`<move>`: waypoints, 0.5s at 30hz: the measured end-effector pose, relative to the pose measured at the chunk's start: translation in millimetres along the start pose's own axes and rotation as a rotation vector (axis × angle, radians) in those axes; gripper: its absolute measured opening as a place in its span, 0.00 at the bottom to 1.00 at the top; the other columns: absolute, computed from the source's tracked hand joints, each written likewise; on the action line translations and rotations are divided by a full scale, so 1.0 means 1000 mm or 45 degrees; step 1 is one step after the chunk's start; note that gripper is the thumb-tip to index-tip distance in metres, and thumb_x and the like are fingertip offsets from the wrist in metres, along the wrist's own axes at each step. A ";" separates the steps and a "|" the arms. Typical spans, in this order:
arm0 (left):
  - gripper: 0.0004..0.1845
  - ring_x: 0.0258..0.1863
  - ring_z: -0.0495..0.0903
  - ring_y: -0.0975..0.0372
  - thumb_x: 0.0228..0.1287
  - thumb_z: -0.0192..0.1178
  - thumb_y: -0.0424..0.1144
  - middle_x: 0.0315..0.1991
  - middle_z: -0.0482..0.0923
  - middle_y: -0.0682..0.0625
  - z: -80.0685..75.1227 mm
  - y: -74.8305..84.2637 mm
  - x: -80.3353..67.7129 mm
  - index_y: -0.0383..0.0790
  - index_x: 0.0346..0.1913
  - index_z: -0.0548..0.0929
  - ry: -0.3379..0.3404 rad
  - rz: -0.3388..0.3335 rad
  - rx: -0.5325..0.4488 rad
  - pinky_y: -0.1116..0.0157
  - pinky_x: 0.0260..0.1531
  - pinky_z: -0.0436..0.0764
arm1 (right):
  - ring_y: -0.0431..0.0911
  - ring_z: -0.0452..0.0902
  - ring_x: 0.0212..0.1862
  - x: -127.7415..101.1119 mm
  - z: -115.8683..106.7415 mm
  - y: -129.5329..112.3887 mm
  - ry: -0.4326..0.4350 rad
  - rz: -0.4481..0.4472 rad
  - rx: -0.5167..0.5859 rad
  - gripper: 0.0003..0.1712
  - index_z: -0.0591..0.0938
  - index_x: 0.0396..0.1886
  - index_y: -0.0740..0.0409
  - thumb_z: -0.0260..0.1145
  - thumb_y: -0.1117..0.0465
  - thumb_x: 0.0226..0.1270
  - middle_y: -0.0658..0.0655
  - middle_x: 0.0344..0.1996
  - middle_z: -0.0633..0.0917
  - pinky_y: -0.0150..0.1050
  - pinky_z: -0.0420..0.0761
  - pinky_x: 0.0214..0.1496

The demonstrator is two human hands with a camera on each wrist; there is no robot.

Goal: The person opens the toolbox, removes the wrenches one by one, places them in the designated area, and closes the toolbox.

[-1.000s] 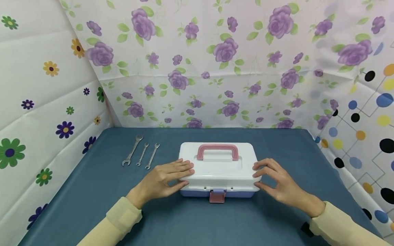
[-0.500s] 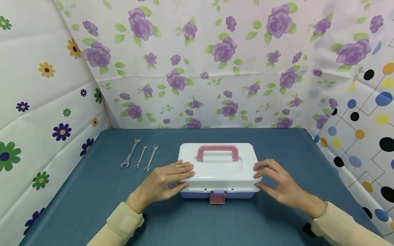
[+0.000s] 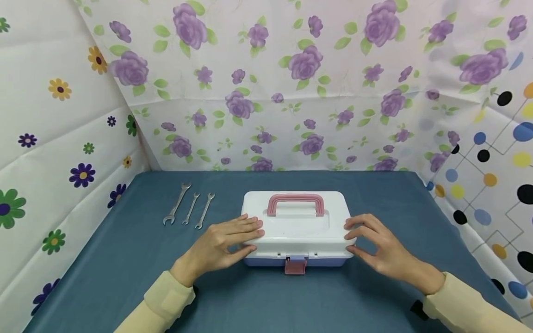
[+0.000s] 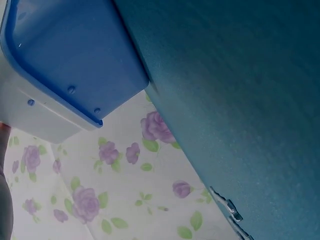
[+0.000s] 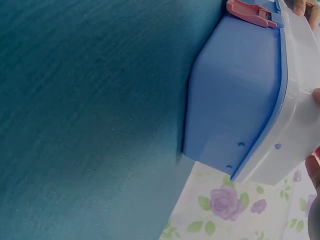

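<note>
A toolbox with a white lid (image 3: 297,229), a pink handle (image 3: 295,199) and a blue base (image 3: 266,262) rests on the table with its lid down. Its pink front latch (image 3: 295,266) hangs unfastened. My left hand (image 3: 220,240) lies on the lid's left end, fingers straight on top and thumb against the front corner. At the right end, my right hand (image 3: 385,252) touches the lid's edge with lightly bent fingertips, thumb near the front corner. In the right wrist view, the blue base (image 5: 235,85) sits flat on the cloth below the lid.
Three open-end wrenches lie left of the toolbox: a large wrench (image 3: 177,203), a small wrench (image 3: 191,209) and a medium wrench (image 3: 205,211). A blue cloth (image 3: 325,300) covers the table. Flowered sheets (image 3: 233,55) hang behind, with a dotted sheet (image 3: 499,203) at the right.
Only the head view has shifted slightly. Both hands keep their places on the toolbox, and the lid and latch look the same.
</note>
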State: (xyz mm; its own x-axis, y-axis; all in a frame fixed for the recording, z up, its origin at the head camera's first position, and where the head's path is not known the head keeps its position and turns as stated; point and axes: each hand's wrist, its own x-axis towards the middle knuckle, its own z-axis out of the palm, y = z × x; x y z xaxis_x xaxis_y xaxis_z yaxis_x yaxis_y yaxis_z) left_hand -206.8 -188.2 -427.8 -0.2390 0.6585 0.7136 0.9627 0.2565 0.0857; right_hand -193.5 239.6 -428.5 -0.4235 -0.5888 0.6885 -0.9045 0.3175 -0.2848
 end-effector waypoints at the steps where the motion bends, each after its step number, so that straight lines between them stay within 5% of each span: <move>1: 0.23 0.62 0.83 0.52 0.65 0.74 0.39 0.61 0.84 0.43 0.000 0.000 0.001 0.36 0.62 0.86 -0.003 -0.001 0.003 0.56 0.66 0.77 | 0.49 0.74 0.59 0.001 -0.001 0.000 -0.004 -0.004 -0.011 0.13 0.85 0.47 0.52 0.65 0.48 0.78 0.60 0.54 0.81 0.28 0.68 0.69; 15: 0.24 0.62 0.83 0.51 0.64 0.75 0.38 0.61 0.84 0.42 0.000 0.000 0.000 0.36 0.62 0.86 0.001 -0.016 -0.023 0.56 0.66 0.76 | 0.53 0.73 0.59 0.014 0.007 -0.020 -0.052 -0.162 -0.132 0.15 0.86 0.47 0.55 0.60 0.50 0.82 0.62 0.54 0.81 0.33 0.63 0.74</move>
State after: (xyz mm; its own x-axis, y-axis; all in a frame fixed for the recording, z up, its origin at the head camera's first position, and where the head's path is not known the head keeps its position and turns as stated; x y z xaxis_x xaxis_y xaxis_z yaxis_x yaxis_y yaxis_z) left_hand -207.0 -188.2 -427.4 -0.2512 0.6545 0.7131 0.9617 0.2520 0.1074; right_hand -181.6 219.4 -418.0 -0.3093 -0.6582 0.6864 -0.9418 0.3122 -0.1250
